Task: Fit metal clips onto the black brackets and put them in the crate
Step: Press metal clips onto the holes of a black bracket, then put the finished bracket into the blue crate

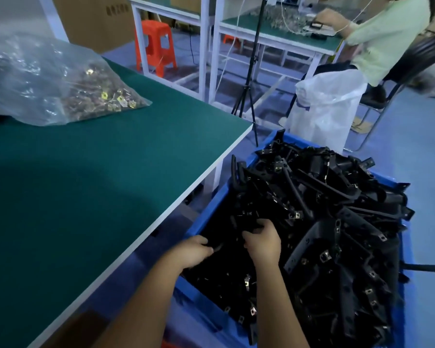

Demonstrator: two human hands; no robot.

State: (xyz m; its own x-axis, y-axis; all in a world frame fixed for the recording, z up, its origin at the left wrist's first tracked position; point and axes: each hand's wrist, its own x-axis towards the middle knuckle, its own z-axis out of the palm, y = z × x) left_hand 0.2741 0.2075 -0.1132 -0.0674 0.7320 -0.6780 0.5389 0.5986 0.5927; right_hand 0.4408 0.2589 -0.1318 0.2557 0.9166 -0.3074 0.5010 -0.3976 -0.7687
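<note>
Both bare forearms reach forward and down into the blue crate (206,209). The left hand (195,251) has its fingers curled down onto a dark part at the crate's near-left side; the grip looks clenched on a black bracket, though the part is too dark to make out clearly. Just beside it, on its right, the right hand (263,243) curls its fingers around the end of another black bracket, thumb and fingertips pinching into the pile.

All round both grips lie the black brackets (337,234), heaped above the crate's rim, many showing small metal clips (325,256) already fitted at their ends.

Left of the left grip runs the green tabletop (91,177) with its pale edge. Farther along it, well apart from the hands, a clear plastic bag (43,79) holds loose metal clips.

Beyond the crate stand a white sack (329,106), a black tripod (251,79), an orange stool (155,46), and another person (384,38) seated at a farther bench.
</note>
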